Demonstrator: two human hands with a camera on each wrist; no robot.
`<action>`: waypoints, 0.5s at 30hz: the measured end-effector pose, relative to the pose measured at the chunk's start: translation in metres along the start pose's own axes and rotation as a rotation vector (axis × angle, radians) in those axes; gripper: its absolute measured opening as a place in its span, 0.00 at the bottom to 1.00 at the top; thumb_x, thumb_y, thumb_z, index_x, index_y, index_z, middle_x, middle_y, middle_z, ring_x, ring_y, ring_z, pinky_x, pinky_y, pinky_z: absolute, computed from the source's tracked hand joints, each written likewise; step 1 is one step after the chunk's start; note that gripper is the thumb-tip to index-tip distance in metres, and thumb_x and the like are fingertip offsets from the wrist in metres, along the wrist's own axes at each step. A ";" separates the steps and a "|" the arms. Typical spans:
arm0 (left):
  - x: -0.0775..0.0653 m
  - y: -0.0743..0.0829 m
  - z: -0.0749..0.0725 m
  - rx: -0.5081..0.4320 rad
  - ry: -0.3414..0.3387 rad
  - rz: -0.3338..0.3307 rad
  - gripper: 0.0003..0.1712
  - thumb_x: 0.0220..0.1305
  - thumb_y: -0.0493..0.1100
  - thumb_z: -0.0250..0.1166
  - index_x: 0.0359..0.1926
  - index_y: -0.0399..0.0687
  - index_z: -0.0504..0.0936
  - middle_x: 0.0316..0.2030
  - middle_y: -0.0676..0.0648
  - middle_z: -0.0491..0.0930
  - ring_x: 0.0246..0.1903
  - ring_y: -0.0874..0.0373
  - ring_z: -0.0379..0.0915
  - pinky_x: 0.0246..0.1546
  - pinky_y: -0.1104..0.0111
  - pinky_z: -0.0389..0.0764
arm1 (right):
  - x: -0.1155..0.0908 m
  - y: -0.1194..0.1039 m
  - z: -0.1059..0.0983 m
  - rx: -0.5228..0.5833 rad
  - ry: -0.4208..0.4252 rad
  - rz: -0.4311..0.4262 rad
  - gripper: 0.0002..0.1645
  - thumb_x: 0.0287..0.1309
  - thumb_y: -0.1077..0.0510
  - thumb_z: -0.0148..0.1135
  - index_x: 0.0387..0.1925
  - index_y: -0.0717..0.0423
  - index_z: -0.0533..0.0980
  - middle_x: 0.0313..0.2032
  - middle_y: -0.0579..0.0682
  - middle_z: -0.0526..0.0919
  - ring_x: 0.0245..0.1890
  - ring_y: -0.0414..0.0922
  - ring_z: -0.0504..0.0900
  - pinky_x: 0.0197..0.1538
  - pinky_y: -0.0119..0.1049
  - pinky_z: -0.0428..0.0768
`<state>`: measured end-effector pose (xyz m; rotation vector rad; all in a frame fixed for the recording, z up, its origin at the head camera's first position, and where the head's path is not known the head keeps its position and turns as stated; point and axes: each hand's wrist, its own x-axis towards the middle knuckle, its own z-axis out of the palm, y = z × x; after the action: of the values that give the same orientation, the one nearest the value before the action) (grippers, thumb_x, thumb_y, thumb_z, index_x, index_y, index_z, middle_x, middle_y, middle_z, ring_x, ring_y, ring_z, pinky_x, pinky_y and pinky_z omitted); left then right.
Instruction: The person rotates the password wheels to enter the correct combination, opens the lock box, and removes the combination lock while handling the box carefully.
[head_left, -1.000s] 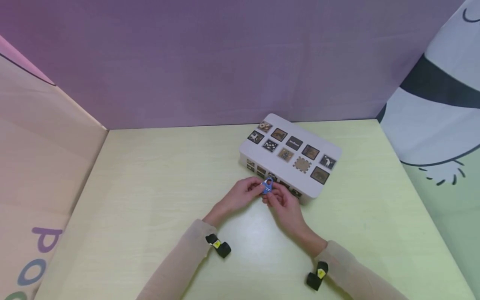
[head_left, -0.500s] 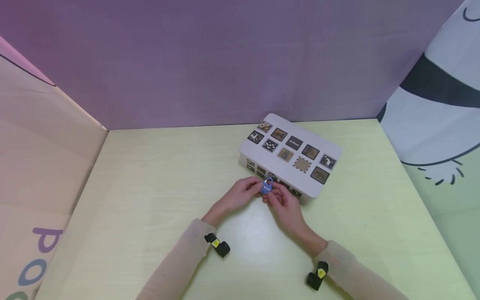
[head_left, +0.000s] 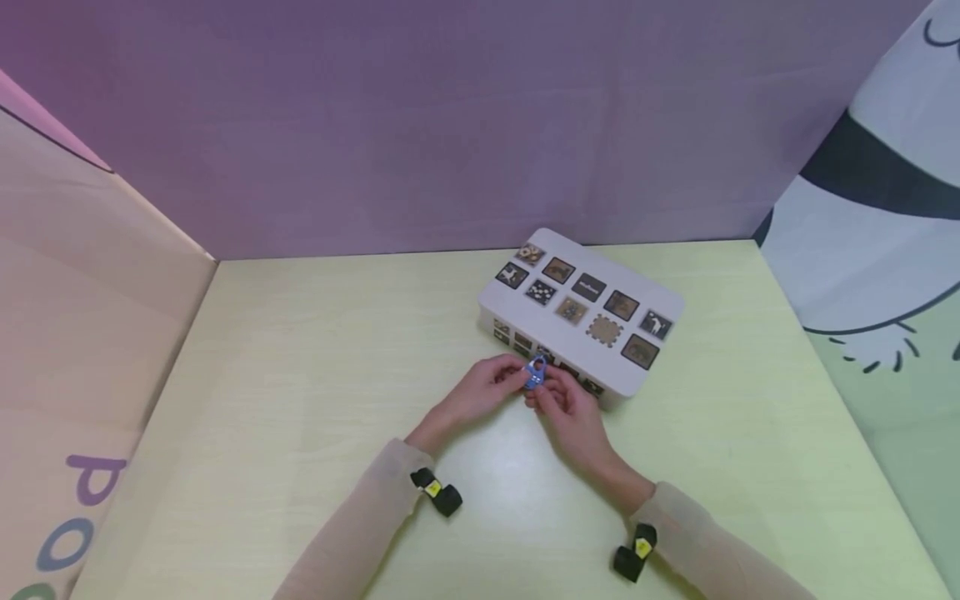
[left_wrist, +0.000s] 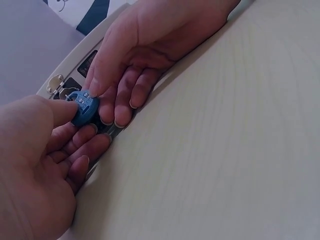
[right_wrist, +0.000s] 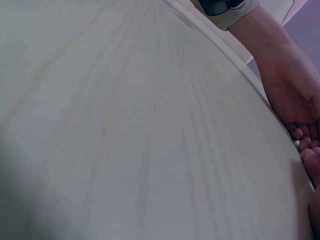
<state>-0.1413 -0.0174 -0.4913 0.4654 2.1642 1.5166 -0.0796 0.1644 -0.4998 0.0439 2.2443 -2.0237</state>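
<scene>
A small blue combination padlock with number dials is held between both hands at the front side of a white box printed with dark and tan square pictures. My left hand pinches the padlock from the left, its thumb on the face. From the other side my right hand grips it, thumb on the body beside the dials. In the left wrist view a metal latch on the box shows just behind the padlock's shackle. The right wrist view shows my left hand at its right edge; the padlock is hidden there.
The box stands at an angle near the back of a pale wooden table. A purple panel rises behind the table, with printed panels at left and right. Black straps with small devices sit on both sleeves.
Both hands stay at the same spot by the box. Since half a second ago my left thumb has shifted slightly rightward over the padlock's face. The box has not moved.
</scene>
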 end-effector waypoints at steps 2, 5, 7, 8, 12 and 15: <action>0.000 0.000 0.000 0.006 0.003 -0.004 0.14 0.78 0.49 0.58 0.54 0.47 0.82 0.41 0.51 0.82 0.42 0.58 0.77 0.50 0.63 0.80 | 0.000 0.001 0.000 -0.001 -0.001 0.000 0.22 0.73 0.65 0.57 0.66 0.63 0.71 0.47 0.62 0.84 0.43 0.45 0.87 0.51 0.34 0.86; 0.000 0.000 0.001 0.025 0.009 -0.005 0.15 0.78 0.49 0.58 0.54 0.47 0.82 0.42 0.51 0.82 0.43 0.58 0.77 0.51 0.62 0.80 | 0.000 0.001 0.000 -0.003 -0.002 -0.003 0.22 0.73 0.65 0.57 0.65 0.63 0.71 0.47 0.62 0.84 0.43 0.45 0.87 0.51 0.35 0.86; 0.000 0.000 0.002 0.037 0.013 -0.005 0.15 0.78 0.49 0.58 0.55 0.47 0.82 0.43 0.51 0.83 0.43 0.59 0.77 0.51 0.62 0.81 | 0.000 0.001 0.000 -0.003 -0.002 -0.006 0.22 0.73 0.65 0.57 0.65 0.63 0.71 0.47 0.62 0.84 0.43 0.45 0.87 0.51 0.35 0.86; 0.000 0.000 0.002 0.042 0.015 -0.004 0.15 0.78 0.49 0.58 0.55 0.47 0.82 0.43 0.51 0.83 0.43 0.59 0.77 0.51 0.62 0.81 | 0.000 0.001 0.000 -0.003 -0.001 -0.007 0.22 0.73 0.65 0.57 0.65 0.63 0.72 0.47 0.62 0.84 0.43 0.45 0.87 0.51 0.35 0.86; 0.000 0.000 0.003 0.049 0.021 -0.001 0.15 0.78 0.49 0.58 0.54 0.46 0.82 0.43 0.51 0.83 0.44 0.59 0.78 0.52 0.62 0.81 | 0.001 0.002 0.000 -0.010 0.003 -0.006 0.22 0.73 0.65 0.57 0.65 0.63 0.72 0.46 0.62 0.84 0.43 0.45 0.87 0.51 0.35 0.86; 0.000 0.001 0.003 0.050 0.025 0.001 0.15 0.78 0.49 0.58 0.54 0.47 0.82 0.42 0.52 0.83 0.43 0.59 0.78 0.52 0.62 0.81 | 0.001 0.002 0.000 -0.017 0.005 -0.007 0.22 0.73 0.64 0.58 0.65 0.62 0.72 0.46 0.61 0.85 0.43 0.46 0.87 0.51 0.35 0.86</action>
<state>-0.1397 -0.0146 -0.4916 0.4663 2.2250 1.4794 -0.0802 0.1646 -0.5017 0.0402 2.2676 -2.0104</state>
